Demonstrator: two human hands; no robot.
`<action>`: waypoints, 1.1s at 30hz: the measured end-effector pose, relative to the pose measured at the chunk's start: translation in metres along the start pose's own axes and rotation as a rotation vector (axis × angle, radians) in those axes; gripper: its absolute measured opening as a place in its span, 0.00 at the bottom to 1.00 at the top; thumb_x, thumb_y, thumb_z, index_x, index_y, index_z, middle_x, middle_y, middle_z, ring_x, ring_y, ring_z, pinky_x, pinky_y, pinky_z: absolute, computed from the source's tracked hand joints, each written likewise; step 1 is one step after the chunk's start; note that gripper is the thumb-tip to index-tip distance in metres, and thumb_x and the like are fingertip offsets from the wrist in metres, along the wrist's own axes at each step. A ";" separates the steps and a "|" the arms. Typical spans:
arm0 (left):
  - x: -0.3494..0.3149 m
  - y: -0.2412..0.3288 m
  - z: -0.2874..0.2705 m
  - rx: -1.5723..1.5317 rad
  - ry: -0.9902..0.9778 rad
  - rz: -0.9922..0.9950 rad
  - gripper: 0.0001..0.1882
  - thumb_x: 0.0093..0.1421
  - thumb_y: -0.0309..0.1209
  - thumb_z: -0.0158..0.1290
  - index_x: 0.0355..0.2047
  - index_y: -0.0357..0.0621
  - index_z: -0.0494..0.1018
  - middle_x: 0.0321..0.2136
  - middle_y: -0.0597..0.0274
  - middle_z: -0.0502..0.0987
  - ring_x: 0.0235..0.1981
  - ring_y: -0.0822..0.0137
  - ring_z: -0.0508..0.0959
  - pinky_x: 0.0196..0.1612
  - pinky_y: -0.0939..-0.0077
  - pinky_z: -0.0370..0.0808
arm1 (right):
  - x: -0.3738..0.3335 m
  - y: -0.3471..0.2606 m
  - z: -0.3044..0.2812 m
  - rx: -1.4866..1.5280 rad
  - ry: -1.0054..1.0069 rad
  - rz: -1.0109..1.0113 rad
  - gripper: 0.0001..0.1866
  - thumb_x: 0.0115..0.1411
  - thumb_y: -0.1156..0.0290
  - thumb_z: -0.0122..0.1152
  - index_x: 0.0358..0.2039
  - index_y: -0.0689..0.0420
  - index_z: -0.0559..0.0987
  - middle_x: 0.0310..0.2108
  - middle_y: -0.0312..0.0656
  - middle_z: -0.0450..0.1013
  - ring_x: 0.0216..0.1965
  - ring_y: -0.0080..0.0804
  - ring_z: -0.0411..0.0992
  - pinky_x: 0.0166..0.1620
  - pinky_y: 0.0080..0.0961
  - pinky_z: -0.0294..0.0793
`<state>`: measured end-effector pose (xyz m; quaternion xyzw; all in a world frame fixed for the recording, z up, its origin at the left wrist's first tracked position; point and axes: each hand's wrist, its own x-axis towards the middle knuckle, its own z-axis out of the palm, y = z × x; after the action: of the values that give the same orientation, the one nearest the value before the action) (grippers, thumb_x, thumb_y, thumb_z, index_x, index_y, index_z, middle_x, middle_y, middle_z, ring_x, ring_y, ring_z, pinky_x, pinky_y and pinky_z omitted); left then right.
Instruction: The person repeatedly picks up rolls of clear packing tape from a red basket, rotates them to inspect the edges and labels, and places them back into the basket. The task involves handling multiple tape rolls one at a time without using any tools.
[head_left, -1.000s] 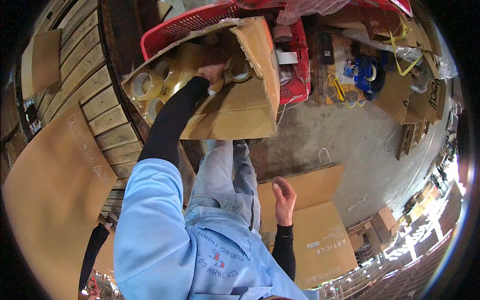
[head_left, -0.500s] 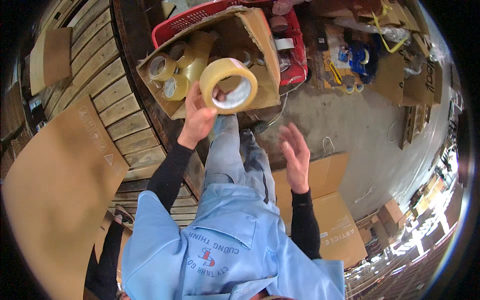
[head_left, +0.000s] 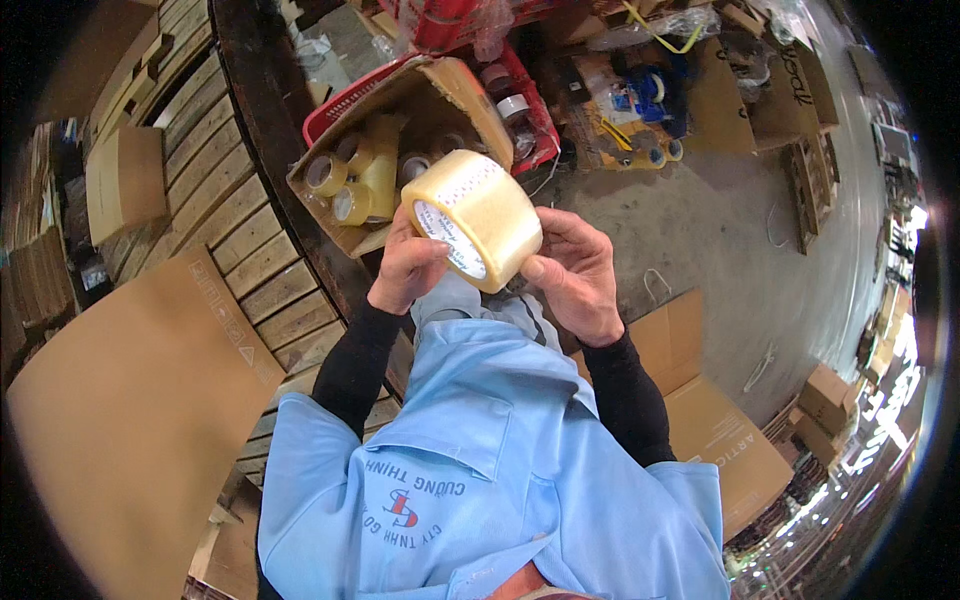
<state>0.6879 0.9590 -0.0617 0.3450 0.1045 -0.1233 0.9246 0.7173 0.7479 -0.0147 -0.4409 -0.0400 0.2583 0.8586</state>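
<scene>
A wide roll of clear yellowish packing tape (head_left: 495, 205) is held up in front of me, tilted, its printed cardboard core facing lower left. My left hand (head_left: 408, 262) grips its left side, with the thumb over the core's rim. On the opposite side my right hand (head_left: 580, 275) pinches the roll's outer face between thumb and fingers. Just beyond is an open cardboard box (head_left: 468, 95) with several more tape rolls in it, among them a yellowish roll (head_left: 351, 204) near its left wall.
A red plastic basket (head_left: 540, 120) stands behind the box. Wooden slats (head_left: 235, 205) run along the left, with a large cardboard sheet (head_left: 130, 430) over them. Blue tape dispensers (head_left: 640, 92) lie at the far right. Flattened cardboard (head_left: 725, 440) rests on the floor at right.
My right hand has come in from the right and taken hold of the tape roll. The roll has turned, now showing its outer face. My view has shifted, too.
</scene>
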 end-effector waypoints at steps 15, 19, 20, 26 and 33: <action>0.036 0.021 0.057 0.486 -0.430 0.414 0.21 0.62 0.32 0.49 0.56 0.45 0.75 0.60 0.42 0.69 0.61 0.54 0.70 0.62 0.60 0.66 | -0.062 -0.026 0.024 -0.206 -0.013 -0.119 0.21 0.55 0.79 0.70 0.49 0.69 0.80 0.45 0.47 0.80 0.52 0.35 0.74 0.59 0.35 0.69; 0.034 0.017 0.062 0.399 -0.321 0.540 0.28 0.59 0.33 0.52 0.62 0.50 0.69 0.66 0.45 0.63 0.66 0.54 0.63 0.65 0.57 0.61 | -0.061 -0.027 0.030 -0.297 0.077 -0.188 0.19 0.52 0.79 0.72 0.46 0.68 0.82 0.43 0.47 0.81 0.53 0.38 0.74 0.60 0.37 0.67; 0.033 0.019 0.061 0.418 -0.354 0.563 0.28 0.60 0.34 0.53 0.62 0.49 0.69 0.66 0.45 0.63 0.66 0.54 0.64 0.65 0.57 0.61 | -0.061 -0.027 0.031 -0.281 0.096 -0.201 0.19 0.52 0.79 0.72 0.46 0.68 0.82 0.42 0.46 0.82 0.52 0.38 0.74 0.60 0.37 0.67; 0.022 0.031 0.067 0.452 -0.422 0.553 0.32 0.62 0.44 0.57 0.63 0.45 0.66 0.65 0.46 0.62 0.64 0.55 0.65 0.65 0.56 0.60 | -0.055 -0.031 0.031 -0.463 0.090 -0.326 0.18 0.52 0.79 0.72 0.45 0.67 0.82 0.42 0.46 0.82 0.52 0.38 0.74 0.60 0.37 0.67; -0.009 0.033 0.091 0.521 -0.246 0.545 0.30 0.60 0.36 0.64 0.59 0.43 0.66 0.52 0.54 0.69 0.56 0.61 0.70 0.61 0.60 0.66 | -0.049 -0.024 0.045 -0.301 0.256 -0.243 0.20 0.54 0.78 0.72 0.48 0.67 0.81 0.45 0.47 0.80 0.52 0.35 0.74 0.58 0.32 0.68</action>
<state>0.6997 0.9245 0.0285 0.5658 -0.1375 0.0639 0.8105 0.6710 0.7460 0.0395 -0.5852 -0.0217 0.0864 0.8060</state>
